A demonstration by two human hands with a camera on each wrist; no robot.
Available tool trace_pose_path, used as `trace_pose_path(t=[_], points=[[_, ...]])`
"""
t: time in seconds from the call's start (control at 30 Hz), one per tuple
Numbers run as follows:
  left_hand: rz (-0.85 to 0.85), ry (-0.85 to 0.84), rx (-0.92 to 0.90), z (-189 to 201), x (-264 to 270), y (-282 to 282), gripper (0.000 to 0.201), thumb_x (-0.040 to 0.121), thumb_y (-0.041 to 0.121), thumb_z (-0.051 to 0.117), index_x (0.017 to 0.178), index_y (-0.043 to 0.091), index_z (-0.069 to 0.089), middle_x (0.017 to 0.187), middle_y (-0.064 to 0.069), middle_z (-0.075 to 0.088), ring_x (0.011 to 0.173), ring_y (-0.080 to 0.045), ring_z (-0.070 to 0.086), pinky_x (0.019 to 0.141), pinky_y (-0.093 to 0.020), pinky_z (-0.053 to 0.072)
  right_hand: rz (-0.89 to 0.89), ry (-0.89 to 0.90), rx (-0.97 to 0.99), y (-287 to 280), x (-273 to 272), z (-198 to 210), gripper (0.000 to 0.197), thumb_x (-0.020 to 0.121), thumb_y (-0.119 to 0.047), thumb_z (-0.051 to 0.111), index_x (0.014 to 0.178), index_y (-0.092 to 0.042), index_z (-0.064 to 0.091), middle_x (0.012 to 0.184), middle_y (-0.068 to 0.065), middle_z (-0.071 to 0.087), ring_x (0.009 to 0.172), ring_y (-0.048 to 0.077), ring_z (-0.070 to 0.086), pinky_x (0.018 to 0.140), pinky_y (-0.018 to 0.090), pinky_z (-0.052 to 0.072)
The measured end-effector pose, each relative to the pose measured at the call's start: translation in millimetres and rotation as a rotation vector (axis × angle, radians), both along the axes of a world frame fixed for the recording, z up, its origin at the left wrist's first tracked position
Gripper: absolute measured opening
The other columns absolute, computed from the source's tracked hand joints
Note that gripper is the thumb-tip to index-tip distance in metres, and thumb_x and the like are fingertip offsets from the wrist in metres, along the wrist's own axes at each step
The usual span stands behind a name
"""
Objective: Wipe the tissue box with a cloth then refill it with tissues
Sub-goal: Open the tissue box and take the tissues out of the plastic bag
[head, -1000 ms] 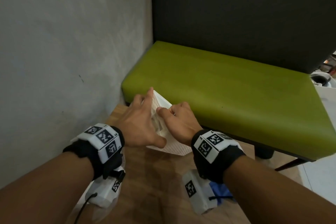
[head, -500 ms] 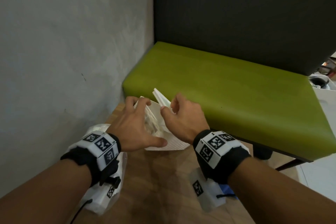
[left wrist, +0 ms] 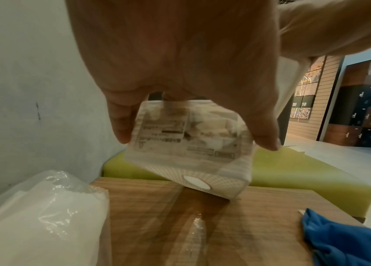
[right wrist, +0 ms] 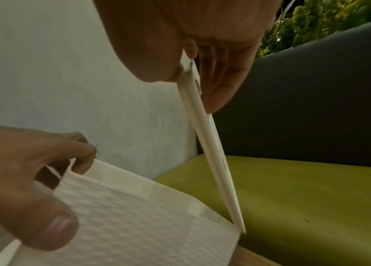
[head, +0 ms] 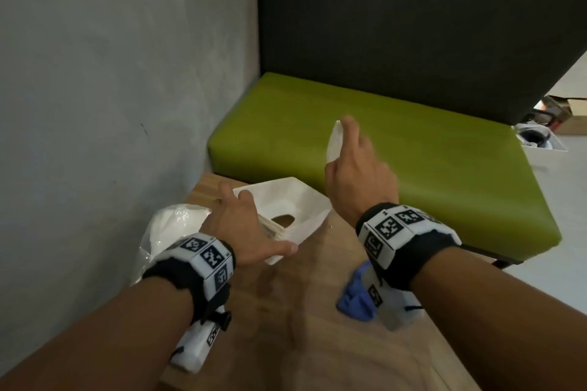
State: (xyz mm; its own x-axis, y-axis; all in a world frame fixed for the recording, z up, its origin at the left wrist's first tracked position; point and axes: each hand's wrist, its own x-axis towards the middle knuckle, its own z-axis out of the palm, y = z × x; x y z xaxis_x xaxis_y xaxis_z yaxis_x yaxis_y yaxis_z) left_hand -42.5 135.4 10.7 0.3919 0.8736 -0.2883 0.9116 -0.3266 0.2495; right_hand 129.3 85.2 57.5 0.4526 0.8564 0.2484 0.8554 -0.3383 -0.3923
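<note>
Head view: the left hand (head: 246, 228) grips the white tissue box (head: 297, 209), fingers and thumb curled around its sides, tilting it on one edge on the far end of the wooden table (head: 305, 327). The right hand (head: 355, 174) pinches a flat white panel (head: 335, 144) above the green bench (head: 428, 174). A blue cloth (head: 355, 298) lies on the right, a plastic-wrapped tissue pack (head: 168, 232) on the left.
</note>
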Motion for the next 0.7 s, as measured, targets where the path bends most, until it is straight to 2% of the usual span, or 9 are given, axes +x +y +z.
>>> trace_pose_path(t=[0.1, 0.17, 0.23, 0.3, 0.33, 0.4, 0.5, 0.57, 0.7], points=[[0.020, -0.006, 0.004, -1, 7, -9, 0.114, 0.046, 0.086, 0.069, 0.127, 0.009, 0.043, 0.141, -0.010, 0.023, 0.121, -0.034, 0.050, 0.098, -0.042, 0.048, -0.097, 0.076, -0.043, -15, 6, -4, 0.075, 0.087, -0.007, 0.051, 0.147, -0.032, 0.014, 0.116, 0.008, 0.042, 0.061, 0.029, 0.051, 0.054, 0.038, 0.046], [0.024, 0.002, 0.013, -5, 10, -17, 0.113, 0.049, 0.086, 0.067, 0.127, 0.008, 0.045, 0.140, -0.009, 0.029, 0.119, -0.033, 0.052, 0.095, -0.042, 0.047, -0.180, 0.187, -0.099, -31, 9, -14, 0.074, 0.085, -0.005, 0.055, 0.145, -0.032, 0.021, 0.133, 0.013, 0.041, 0.077, 0.035, 0.056, 0.063, 0.040, 0.048], [0.025, 0.014, 0.032, -12, 10, -27, 0.111, 0.049, 0.089, 0.064, 0.125, 0.009, 0.048, 0.137, -0.008, 0.033, 0.118, -0.032, 0.052, 0.095, -0.041, 0.046, -0.284, 0.326, -0.121, -49, 10, -30, 0.069, 0.085, -0.006, 0.057, 0.144, -0.028, 0.028, 0.139, 0.015, 0.040, 0.101, 0.041, 0.059, 0.077, 0.041, 0.050], [0.038, 0.022, 0.038, -21, 11, -40, 0.109, 0.050, 0.089, 0.064, 0.123, 0.009, 0.051, 0.138, -0.008, 0.033, 0.118, -0.031, 0.050, 0.096, -0.041, 0.045, -0.375, 0.443, -0.136, -67, 9, -48, 0.066, 0.086, -0.006, 0.058, 0.145, -0.020, 0.031, 0.140, 0.016, 0.041, 0.115, 0.038, 0.055, 0.085, 0.036, 0.048], [0.049, 0.020, 0.029, -26, 11, -47, 0.107, 0.051, 0.087, 0.065, 0.122, 0.009, 0.051, 0.140, -0.009, 0.031, 0.119, -0.031, 0.049, 0.095, -0.040, 0.044, -0.399, 0.479, -0.169, -75, 6, -58, 0.064, 0.088, -0.008, 0.057, 0.145, -0.017, 0.031, 0.139, 0.015, 0.044, 0.119, 0.036, 0.053, 0.083, 0.032, 0.045], [0.069, 0.003, -0.008, -39, 10, -60, 0.100, 0.055, 0.082, 0.069, 0.120, 0.008, 0.051, 0.144, -0.010, 0.025, 0.116, -0.030, 0.052, 0.092, -0.038, 0.046, -0.460, 0.553, -0.206, -91, -2, -80, 0.063, 0.090, -0.013, 0.057, 0.147, -0.015, 0.030, 0.136, 0.015, 0.051, 0.121, 0.034, 0.053, 0.079, 0.028, 0.041], [0.062, 0.031, -0.010, -59, 7, -76, 0.096, 0.055, 0.087, 0.063, 0.113, 0.010, 0.054, 0.139, -0.013, 0.029, 0.102, -0.031, 0.059, 0.089, -0.039, 0.052, -0.555, 0.681, -0.158, -106, -16, -116, 0.066, 0.087, -0.019, 0.061, 0.146, -0.020, 0.032, 0.137, 0.015, 0.054, 0.122, 0.036, 0.053, 0.096, 0.038, 0.046], [0.064, 0.061, -0.022, -71, 4, -86, 0.094, 0.058, 0.086, 0.062, 0.114, 0.011, 0.054, 0.138, -0.013, 0.031, 0.105, -0.031, 0.058, 0.091, -0.039, 0.051, -0.587, 0.757, -0.167, -113, -26, -137, 0.067, 0.087, -0.020, 0.061, 0.146, -0.026, 0.031, 0.135, 0.014, 0.055, 0.117, 0.036, 0.057, 0.096, 0.045, 0.052], [0.092, 0.087, -0.046, -88, -1, -101, 0.088, 0.067, 0.079, 0.063, 0.122, 0.011, 0.053, 0.145, -0.013, 0.026, 0.121, -0.029, 0.050, 0.100, -0.036, 0.045, -0.571, 0.828, -0.287, -134, -33, -162, 0.066, 0.093, -0.023, 0.056, 0.150, -0.031, 0.025, 0.132, 0.016, 0.055, 0.115, 0.037, 0.057, 0.088, 0.034, 0.047]])
